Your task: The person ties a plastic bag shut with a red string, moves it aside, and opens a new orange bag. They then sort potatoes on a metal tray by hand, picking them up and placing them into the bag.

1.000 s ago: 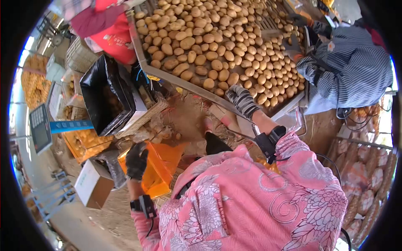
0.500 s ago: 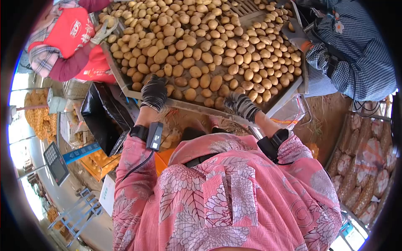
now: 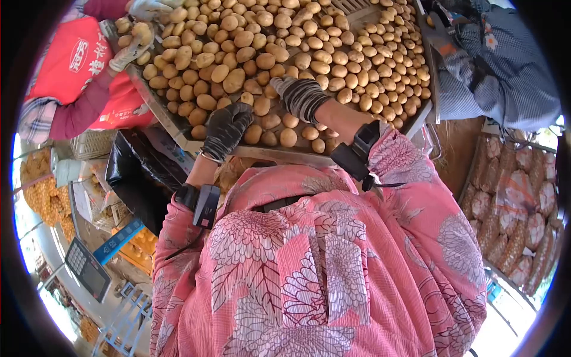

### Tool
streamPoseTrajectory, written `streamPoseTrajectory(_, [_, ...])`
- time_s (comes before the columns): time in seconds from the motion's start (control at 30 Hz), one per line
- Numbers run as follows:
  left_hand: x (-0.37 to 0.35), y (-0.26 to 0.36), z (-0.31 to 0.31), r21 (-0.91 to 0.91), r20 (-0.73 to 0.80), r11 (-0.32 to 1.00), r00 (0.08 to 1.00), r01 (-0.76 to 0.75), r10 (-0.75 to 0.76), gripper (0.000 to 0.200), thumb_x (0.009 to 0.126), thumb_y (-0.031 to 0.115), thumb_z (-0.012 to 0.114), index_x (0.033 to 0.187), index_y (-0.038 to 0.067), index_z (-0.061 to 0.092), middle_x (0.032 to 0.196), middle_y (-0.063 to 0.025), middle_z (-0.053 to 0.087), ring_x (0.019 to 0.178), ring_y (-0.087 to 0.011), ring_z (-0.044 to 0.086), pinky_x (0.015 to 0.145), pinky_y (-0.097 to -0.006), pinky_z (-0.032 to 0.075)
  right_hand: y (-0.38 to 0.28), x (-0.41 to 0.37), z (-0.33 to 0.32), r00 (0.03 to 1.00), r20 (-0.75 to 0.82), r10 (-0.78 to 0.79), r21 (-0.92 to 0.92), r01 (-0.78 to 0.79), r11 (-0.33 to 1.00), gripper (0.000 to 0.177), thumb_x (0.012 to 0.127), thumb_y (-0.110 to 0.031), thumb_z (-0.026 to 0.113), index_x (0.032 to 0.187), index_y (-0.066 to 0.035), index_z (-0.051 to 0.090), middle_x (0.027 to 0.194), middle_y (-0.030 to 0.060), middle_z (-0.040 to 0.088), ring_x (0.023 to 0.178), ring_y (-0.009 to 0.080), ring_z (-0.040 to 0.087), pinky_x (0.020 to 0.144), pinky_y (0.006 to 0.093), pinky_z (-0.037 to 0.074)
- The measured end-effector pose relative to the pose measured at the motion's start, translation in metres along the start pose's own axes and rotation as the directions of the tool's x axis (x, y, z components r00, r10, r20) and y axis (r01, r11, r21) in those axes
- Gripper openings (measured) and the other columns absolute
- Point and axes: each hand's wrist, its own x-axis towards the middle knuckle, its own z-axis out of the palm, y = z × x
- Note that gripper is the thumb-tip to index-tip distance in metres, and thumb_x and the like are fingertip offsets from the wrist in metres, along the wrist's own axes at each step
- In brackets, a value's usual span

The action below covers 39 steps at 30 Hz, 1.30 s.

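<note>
Many potatoes [image 3: 235, 79] lie loose on a metal-edged sorting table [image 3: 267, 156]. My left hand [image 3: 228, 128], in a dark glove, rests over the near left part of the potatoes with its fingers curled; whatever is under them is hidden. In a striped grey glove, my right hand [image 3: 300, 97] reaches in from the right over the middle of the near potatoes. Its fingers point left and bend down, and their tips touch or nearly touch potatoes. The two hands are a short distance apart.
At the left, a co-worker in a red apron [image 3: 77, 59] has gloved hands on potatoes. Another co-worker in a checked sleeve [image 3: 511, 71] stands at the right edge. A black bag [image 3: 134, 172], a scale [image 3: 88, 268] and filled net sacks [image 3: 511, 202] stand around.
My right hand has moved left and farther in over the potatoes, closer to my left hand. My left hand has shifted slightly right. The left co-worker's hands have moved, now at several potatoes.
</note>
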Motion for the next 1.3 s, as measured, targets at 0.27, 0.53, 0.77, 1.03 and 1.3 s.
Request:
streamPoseTrajectory(0.27, [0.032, 0.009, 0.027, -0.495, 0.050, 0.866, 0.997, 0.073, -0.056, 0.025, 0.084, 0.015, 0.060, 0.105, 0.001, 0.059, 0.084, -0.0065, 0.063, 0.072, -0.0174, 0.062, 0.057, -0.0246, 0.051, 0.008, -0.029, -0.006, 0.956, 0.111, 0.270, 0.367, -0.292, 0.883, 0.043, 0.074, -0.020, 0.064, 0.110, -0.002, 0.049, 0.097, 0.0184, 0.060, 0.092, 0.0326, 0.059, 0.075, 0.0388, 0.048])
streamPoseTrajectory(0.53, [0.014, -0.006, 0.054, -0.537, -0.094, 0.828, 0.987, -0.163, 0.133, 0.035, 0.080, 0.026, 0.065, 0.110, 0.011, 0.054, 0.097, -0.0098, 0.063, 0.086, -0.0195, 0.063, 0.072, -0.0315, 0.053, 0.042, -0.041, -0.014, 0.957, -0.191, 0.216, 0.686, -0.027, 0.727, 0.034, 0.077, -0.024, 0.065, 0.104, -0.003, 0.058, 0.091, 0.0154, 0.063, 0.085, 0.0294, 0.061, 0.074, 0.0350, 0.048])
streamPoseTrajectory(0.77, [0.014, 0.011, 0.049, -0.898, 0.394, 0.032, 0.835, 0.438, -0.385, 0.015, 0.081, 0.025, 0.063, 0.083, 0.011, 0.058, 0.069, -0.0021, 0.058, 0.058, -0.0163, 0.056, 0.049, -0.0312, 0.048, 0.070, -0.019, -0.003, 0.991, 0.010, 0.137, 0.069, -0.137, 0.988, 0.026, 0.081, -0.016, 0.056, 0.105, -0.006, 0.056, 0.101, 0.0154, 0.060, 0.089, 0.0310, 0.059, 0.075, 0.0364, 0.049])
streamPoseTrajectory(1.03, [0.014, 0.023, 0.062, -0.913, 0.356, 0.073, 0.872, 0.400, -0.336, 0.021, 0.081, 0.017, 0.062, 0.097, 0.005, 0.055, 0.088, -0.0092, 0.059, 0.070, -0.0217, 0.060, 0.056, -0.0353, 0.052, 0.053, -0.026, -0.017, 0.992, -0.061, 0.113, 0.371, -0.083, 0.925, 0.037, 0.075, -0.024, 0.063, 0.106, -0.004, 0.055, 0.090, 0.0168, 0.062, 0.086, 0.0314, 0.061, 0.074, 0.0380, 0.048])
streamPoseTrajectory(1.3, [0.000, 0.028, 0.069, -0.933, 0.321, 0.066, 0.903, 0.353, -0.287, 0.038, 0.079, 0.022, 0.064, 0.108, 0.002, 0.050, 0.090, -0.0115, 0.060, 0.070, -0.0233, 0.062, 0.055, -0.0346, 0.054, 0.067, 0.032, -0.037, 0.958, -0.277, -0.076, 0.361, 0.177, 0.915, 0.030, 0.077, -0.010, 0.058, 0.107, -0.006, 0.057, 0.094, 0.0168, 0.060, 0.083, 0.0316, 0.060, 0.070, 0.0373, 0.049])
